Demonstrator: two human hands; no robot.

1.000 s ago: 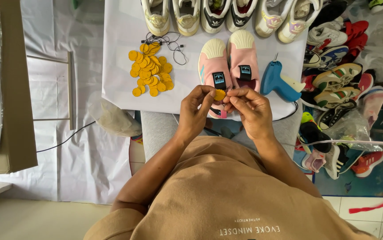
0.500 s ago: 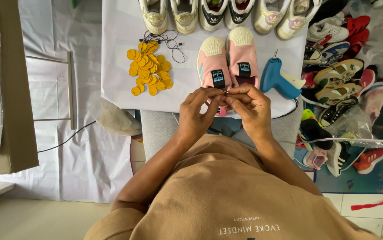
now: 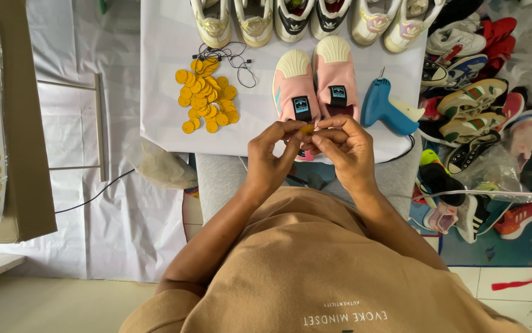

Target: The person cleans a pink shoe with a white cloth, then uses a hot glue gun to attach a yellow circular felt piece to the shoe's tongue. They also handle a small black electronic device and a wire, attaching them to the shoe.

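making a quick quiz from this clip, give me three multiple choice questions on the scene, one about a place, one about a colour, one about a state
1. Where does the blue tagging gun lie?
A. on the floor
B. on the white table, right of the pink shoes
C. on top of the yellow tags

2. What colour is the pile of round tags?
A. yellow
B. green
C. white

3. How are the two hands placed?
A. flat on the table, apart
B. one holds the tagging gun
C. together, pinching a small yellow tag

Answers:
1. B, it rests on the white table beside the pink shoes.
2. A, the pile left of the shoes is yellow.
3. C, the left hand and right hand meet at the fingertips on a small yellow tag.
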